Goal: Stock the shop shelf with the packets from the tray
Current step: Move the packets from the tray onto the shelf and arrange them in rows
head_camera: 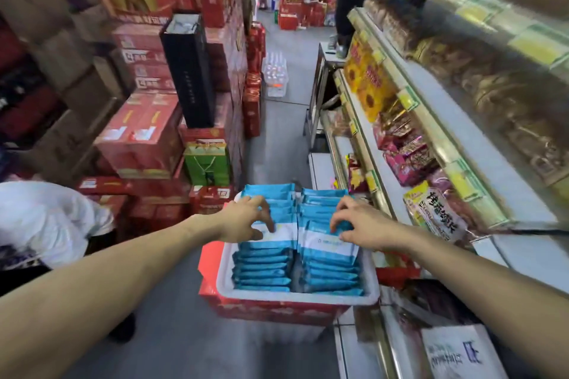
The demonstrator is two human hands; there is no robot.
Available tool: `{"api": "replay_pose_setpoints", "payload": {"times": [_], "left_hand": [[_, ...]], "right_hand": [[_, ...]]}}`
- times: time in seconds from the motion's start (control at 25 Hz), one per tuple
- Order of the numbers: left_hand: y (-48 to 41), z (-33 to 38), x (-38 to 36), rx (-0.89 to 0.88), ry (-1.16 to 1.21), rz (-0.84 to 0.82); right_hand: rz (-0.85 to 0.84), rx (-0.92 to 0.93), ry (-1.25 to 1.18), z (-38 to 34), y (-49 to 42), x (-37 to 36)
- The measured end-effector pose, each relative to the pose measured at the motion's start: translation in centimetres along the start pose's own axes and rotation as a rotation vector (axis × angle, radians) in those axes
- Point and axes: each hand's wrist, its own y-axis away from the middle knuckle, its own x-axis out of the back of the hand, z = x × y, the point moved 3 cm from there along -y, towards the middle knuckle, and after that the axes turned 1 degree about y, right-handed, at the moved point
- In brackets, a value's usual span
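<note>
Left hand was over the white tray. Its fingers were curled over the top edge of the left-row packet, thumb on its face, and the packet was tipped up. Right hand pinched the right-row packet likewise. Other blue packets stood on edge in two rows. The tray sat on a red box, just beside the shelf.

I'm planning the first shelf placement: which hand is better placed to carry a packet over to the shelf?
Right. The right hand pinches a packet in the tray, in the row beside the shelf; the left hand works the far row.
</note>
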Motion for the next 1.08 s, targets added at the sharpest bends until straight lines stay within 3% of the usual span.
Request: {"api": "replay_pose_setpoints", "payload": {"times": [0.36, 0.6, 0.8, 1.08], "left_hand": [[0.7, 0.2, -1.2, -0.097, 0.179, -0.091], [0.8, -0.2, -1.0, -0.147, 0.162, -0.079], [-0.4, 0.0, 8.4, -0.170, 0.135, -0.067], [-3.0, 6.9, 30.8, -0.331, 0.078, 0.140]], "right_hand": [[0.147, 0.013, 0.073, -0.5, 2.7, -4.3], [-0.012, 0.096, 0.064, -2.1, 3.1, -4.3], [0.063, 0.149, 0.156, -2.6, 2.4, 5.0], [0.326, 0.117, 0.430, -1.2, 7.2, 27.3]]}}
